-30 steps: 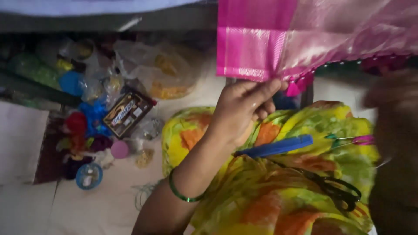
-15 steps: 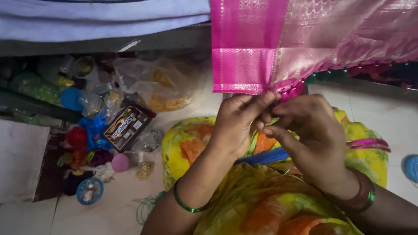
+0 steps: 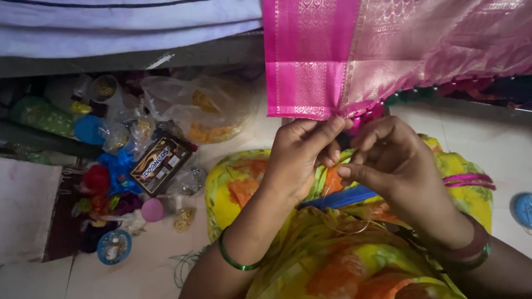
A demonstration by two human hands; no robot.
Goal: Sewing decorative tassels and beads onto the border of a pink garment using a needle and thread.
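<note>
The right hand [image 3: 399,160] has closed in beside the left hand [image 3: 302,158]; both pinch the pink fabric [image 3: 310,61] hem at upper centre, best held taut.

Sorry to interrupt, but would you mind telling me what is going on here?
A person sits on the floor working at the lower edge of a hanging pink cloth. The left hand pinches the hem, and the right hand is close beside it, fingers pinched as if on a thread. A blue stick-like tool lies on the lap. Small containers and bags clutter the floor.
</note>
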